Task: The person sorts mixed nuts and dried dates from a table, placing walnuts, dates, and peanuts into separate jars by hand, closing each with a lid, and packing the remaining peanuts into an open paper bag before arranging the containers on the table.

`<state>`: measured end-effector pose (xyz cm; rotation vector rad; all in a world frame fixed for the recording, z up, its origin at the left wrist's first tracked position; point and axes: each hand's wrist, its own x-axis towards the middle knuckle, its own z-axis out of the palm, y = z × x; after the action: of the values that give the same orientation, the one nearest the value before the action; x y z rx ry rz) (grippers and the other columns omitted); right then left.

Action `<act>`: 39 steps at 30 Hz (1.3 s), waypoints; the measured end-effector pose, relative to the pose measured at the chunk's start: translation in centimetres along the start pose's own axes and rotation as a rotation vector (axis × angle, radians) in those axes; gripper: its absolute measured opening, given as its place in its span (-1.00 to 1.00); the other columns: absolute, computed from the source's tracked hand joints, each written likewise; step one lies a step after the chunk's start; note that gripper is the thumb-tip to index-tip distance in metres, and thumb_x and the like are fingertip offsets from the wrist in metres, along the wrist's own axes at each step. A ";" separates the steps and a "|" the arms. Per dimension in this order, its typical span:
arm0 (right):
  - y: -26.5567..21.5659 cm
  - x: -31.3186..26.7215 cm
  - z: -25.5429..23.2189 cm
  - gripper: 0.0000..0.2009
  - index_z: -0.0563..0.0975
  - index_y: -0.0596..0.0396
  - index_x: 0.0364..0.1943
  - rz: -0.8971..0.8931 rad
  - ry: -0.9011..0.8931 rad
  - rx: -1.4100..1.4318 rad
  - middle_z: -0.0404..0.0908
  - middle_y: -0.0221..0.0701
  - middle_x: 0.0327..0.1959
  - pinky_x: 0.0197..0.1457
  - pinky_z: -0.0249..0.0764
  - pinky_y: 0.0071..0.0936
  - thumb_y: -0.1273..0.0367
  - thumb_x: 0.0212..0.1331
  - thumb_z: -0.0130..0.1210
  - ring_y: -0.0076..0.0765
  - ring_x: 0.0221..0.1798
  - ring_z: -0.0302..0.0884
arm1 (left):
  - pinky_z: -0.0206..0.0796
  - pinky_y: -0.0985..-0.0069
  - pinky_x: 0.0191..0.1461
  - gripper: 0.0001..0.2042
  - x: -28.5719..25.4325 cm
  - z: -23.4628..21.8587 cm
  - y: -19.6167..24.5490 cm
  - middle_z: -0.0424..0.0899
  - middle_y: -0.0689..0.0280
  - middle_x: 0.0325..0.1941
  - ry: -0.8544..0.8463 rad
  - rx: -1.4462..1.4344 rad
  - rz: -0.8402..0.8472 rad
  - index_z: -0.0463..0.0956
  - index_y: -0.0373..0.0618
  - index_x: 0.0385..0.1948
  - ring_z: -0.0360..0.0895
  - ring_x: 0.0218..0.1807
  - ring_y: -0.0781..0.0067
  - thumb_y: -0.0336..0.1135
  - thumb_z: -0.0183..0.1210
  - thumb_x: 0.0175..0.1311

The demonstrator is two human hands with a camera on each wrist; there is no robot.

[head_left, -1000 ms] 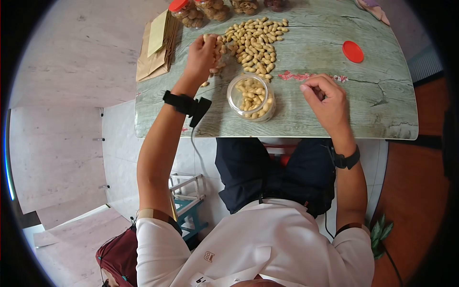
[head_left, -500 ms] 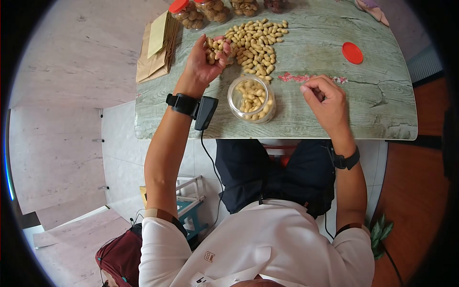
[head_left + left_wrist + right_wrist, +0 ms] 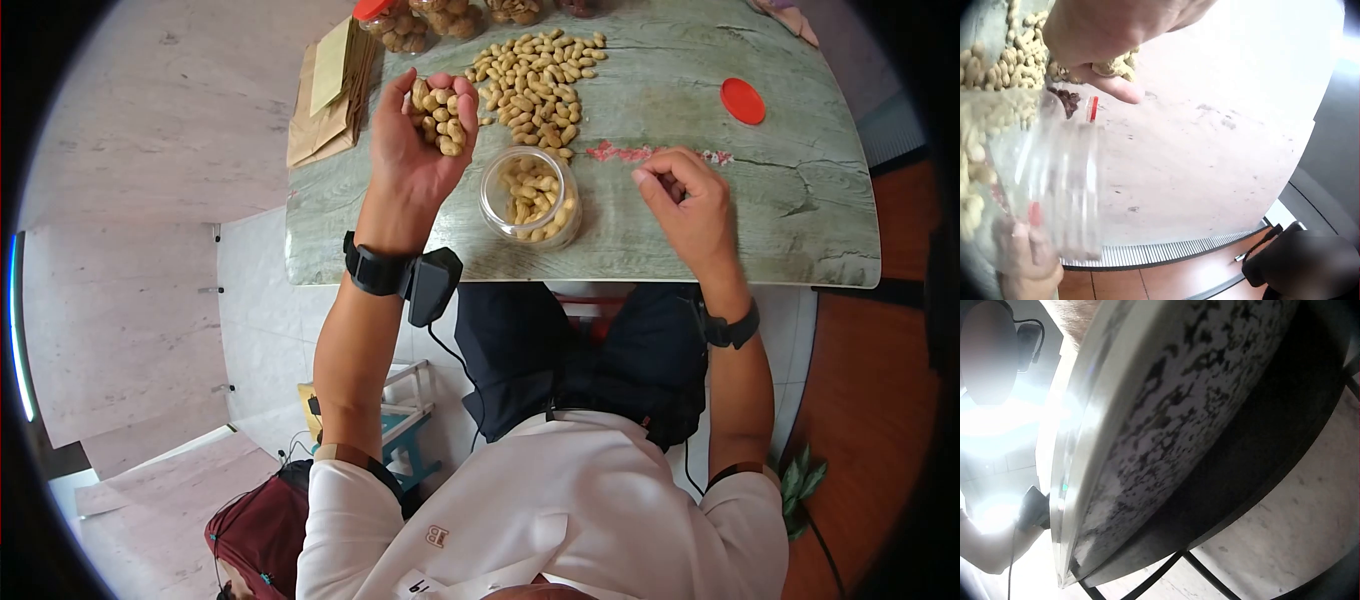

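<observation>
My left hand [image 3: 415,180] is turned palm up above the table, fingers curled round a handful of peanuts [image 3: 440,118]. In the left wrist view these peanuts [image 3: 1119,65] partly show beneath the palm. Just right of that hand stands a clear lidless jar [image 3: 490,205], partly filled with peanuts [image 3: 535,195]. Beyond it a heap of loose peanuts [image 3: 535,85] spreads over the tabletop. My right hand [image 3: 695,205] rests near the table's front edge, its fingers loosely curled with nothing seen in them. The right wrist view shows mostly the table's edge and underside.
A red lid [image 3: 743,101] lies at the right of the table [image 3: 800,230]. Red-lidded jars [image 3: 400,30] of nuts line the back. Brown paper bags [image 3: 325,135] are stacked at the left edge. A pink cloth [image 3: 790,20] sits at the far right corner.
My left hand has come back from the heap toward the front and turned palm up, with peanuts in it. The right hand has stayed in place.
</observation>
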<state>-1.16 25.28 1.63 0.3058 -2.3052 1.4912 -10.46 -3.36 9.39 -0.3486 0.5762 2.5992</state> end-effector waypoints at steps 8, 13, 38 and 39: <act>-0.4 -0.5 0.0 -0.78 0.65 0.11 -0.13 0.051 0.050 0.011 0.69 -0.43 -0.22 -0.28 0.49 -0.51 0.44 0.16 0.40 -0.49 -0.28 0.61 | 0.35 0.63 -0.48 -0.74 -2.1 2.1 -1.5 0.47 0.30 -0.27 -0.082 0.051 0.105 0.43 -0.17 -0.39 0.50 -0.29 0.50 -0.23 -0.04 0.51; -4.4 -1.0 2.7 -0.05 0.29 0.15 0.44 -0.234 -0.023 0.000 0.59 -0.17 0.23 0.29 0.50 -0.11 0.29 -0.10 0.58 -0.03 0.28 0.57 | 0.22 0.65 -0.54 -0.72 -2.8 2.8 -3.0 0.45 0.30 -0.31 -0.048 0.161 0.213 0.43 -0.18 -0.40 0.46 -0.34 0.51 -0.21 -0.03 0.50; -7.3 2.2 6.4 -0.01 0.23 0.34 0.41 -0.021 -0.147 -0.118 0.55 0.15 0.21 0.20 0.56 0.00 0.22 -0.16 0.50 0.29 0.16 0.61 | 0.32 0.56 -0.45 -0.65 -1.3 4.2 -4.6 0.64 0.24 -0.50 -0.099 0.970 0.668 0.57 -0.22 -0.47 0.57 -0.47 0.51 -0.17 0.05 0.47; -7.4 2.3 6.4 -0.02 0.23 0.33 0.40 -0.023 -0.139 -0.122 0.56 0.14 0.20 0.20 0.57 0.01 0.22 -0.16 0.50 0.29 0.15 0.62 | 0.34 0.55 -0.41 -0.68 -1.5 4.4 -4.5 0.63 0.23 -0.46 -0.083 1.027 0.653 0.56 -0.23 -0.43 0.57 -0.44 0.48 -0.18 0.04 0.48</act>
<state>-1.65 16.49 6.38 0.4116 -2.4805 1.3498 -7.59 1.73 12.25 0.3410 2.1076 2.3981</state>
